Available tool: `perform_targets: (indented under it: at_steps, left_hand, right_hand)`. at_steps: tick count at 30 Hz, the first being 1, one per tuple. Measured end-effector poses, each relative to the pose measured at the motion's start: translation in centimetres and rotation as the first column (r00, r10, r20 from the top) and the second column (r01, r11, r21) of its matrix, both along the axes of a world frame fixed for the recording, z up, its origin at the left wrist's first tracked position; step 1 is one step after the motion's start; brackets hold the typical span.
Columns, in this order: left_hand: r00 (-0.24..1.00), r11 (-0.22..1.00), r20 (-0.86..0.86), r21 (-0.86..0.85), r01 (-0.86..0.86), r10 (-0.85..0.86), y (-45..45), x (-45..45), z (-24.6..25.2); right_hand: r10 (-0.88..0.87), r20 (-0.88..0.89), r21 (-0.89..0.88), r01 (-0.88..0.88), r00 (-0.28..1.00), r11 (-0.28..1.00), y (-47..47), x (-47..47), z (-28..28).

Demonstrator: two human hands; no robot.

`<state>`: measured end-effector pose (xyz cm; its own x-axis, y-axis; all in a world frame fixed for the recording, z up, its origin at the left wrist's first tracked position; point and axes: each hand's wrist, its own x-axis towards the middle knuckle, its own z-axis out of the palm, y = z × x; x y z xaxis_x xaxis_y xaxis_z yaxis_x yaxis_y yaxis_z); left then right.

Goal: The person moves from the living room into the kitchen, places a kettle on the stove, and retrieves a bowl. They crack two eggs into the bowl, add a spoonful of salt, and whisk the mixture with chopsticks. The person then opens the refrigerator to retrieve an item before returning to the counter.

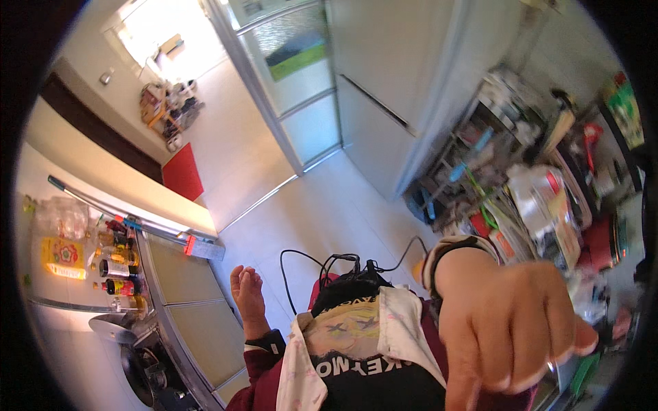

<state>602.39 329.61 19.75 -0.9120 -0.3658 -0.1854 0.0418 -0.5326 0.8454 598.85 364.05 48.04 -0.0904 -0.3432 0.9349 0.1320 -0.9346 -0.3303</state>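
Observation:
My left hand [249,298] is raised at the left of my body, empty, with the fingers up and slightly bent. It touches nothing. My right hand [509,329] is large and close to the camera at the lower right, its back towards me and its fingers bent down. Its fingertips and palm are hidden, so whether it holds anything does not show. Between the hands is my dark printed shirt [360,372] under a light open garment [411,321], with black cables [342,259] looping at the chest.
At the left, bottles [118,269] stand on a counter above cabinet doors [187,293], with a black pan [136,375] nearer me. A cluttered shelf [478,128] and plastic bags [540,200] are at the right. Ahead are a tall pale cabinet [380,61], a sliding glass door [308,123] and a red mat [183,172].

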Motion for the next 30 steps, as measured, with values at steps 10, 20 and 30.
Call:
perform_targets:
  at_steps: [10, 20, 30]
  left_hand:
    - [0.999, 0.963, -0.003, -0.267, 0.035, -0.037, -10.1, -22.4, 0.8]
    - [0.953, 0.862, -0.05, -0.442, 0.248, -0.3, -12.4, -40.1, 1.9]
    - [0.991, 0.959, -0.012, -0.252, 0.128, -0.135, -19.7, -51.6, 2.5]
  right_hand:
    - [-0.948, 0.095, 0.93, 0.313, 0.303, 0.193, -4.5, -26.6, -22.5]
    - [-0.686, 0.555, 0.81, 0.118, -0.471, 0.575, 1.9, -48.6, -38.4]
    - [-0.28, 0.712, 0.677, 0.526, -0.644, 0.514, 3.9, -62.2, -48.0]
